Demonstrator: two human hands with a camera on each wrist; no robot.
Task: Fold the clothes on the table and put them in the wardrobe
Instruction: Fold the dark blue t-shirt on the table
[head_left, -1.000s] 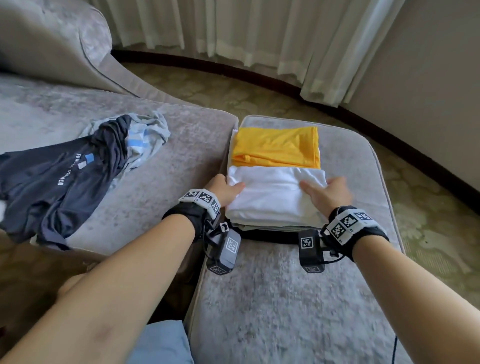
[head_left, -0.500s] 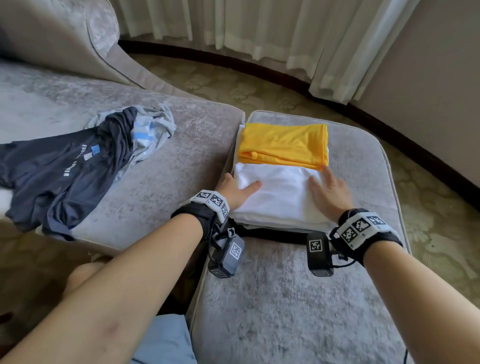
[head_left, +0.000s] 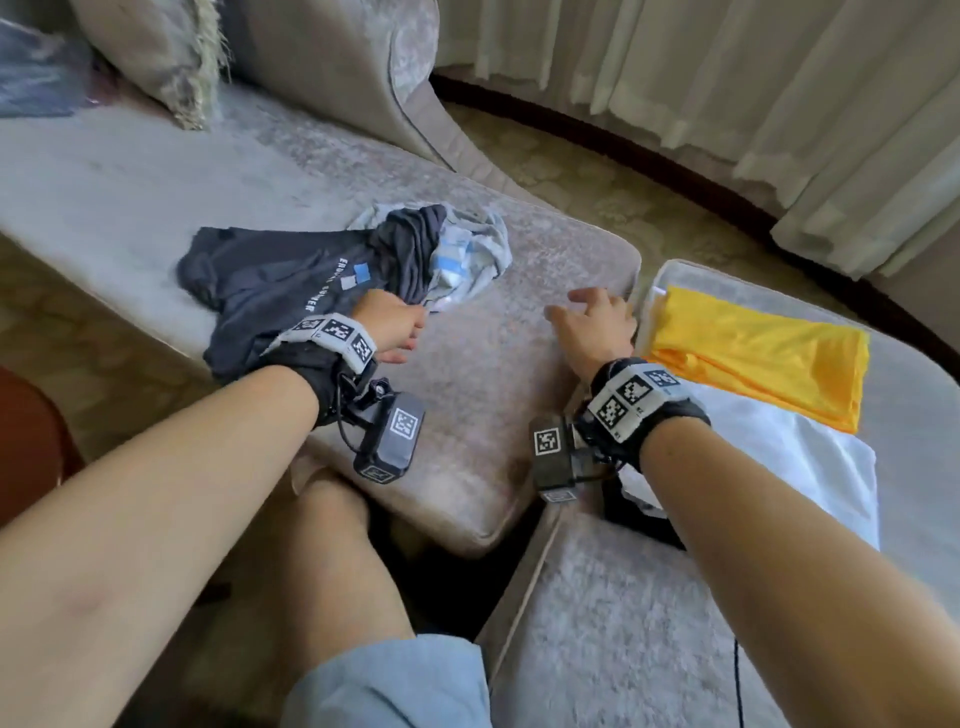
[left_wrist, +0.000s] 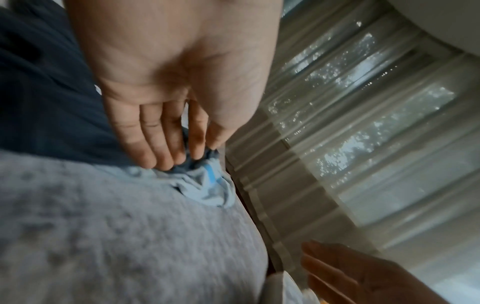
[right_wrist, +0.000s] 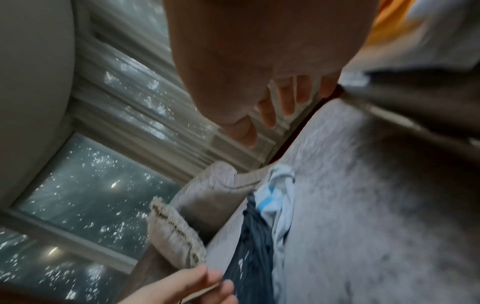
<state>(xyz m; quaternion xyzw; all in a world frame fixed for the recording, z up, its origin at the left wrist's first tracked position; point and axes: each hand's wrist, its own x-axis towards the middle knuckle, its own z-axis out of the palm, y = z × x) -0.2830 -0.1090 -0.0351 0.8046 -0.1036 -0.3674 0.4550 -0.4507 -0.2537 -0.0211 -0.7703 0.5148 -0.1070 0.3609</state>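
Head view: left hand (head_left: 387, 325) laid on the dark navy shirt (head_left: 280, 280) crumpled with a light blue garment (head_left: 467, 254) near the sofa seat's (head_left: 493, 395) right edge, right hand (head_left: 595, 325) hovering spread and holding nothing above that edge, folded yellow shirt (head_left: 753, 353) and white shirt (head_left: 789, 452) stacked on the ottoman (head_left: 623, 623) alongside. Left wrist view: left fingers (left_wrist: 155, 144) nearly straight, tips touching bunched navy cloth, not clearly pinching. Right wrist view: right fingers (right_wrist: 288, 98) loose and apart, grasping nothing.
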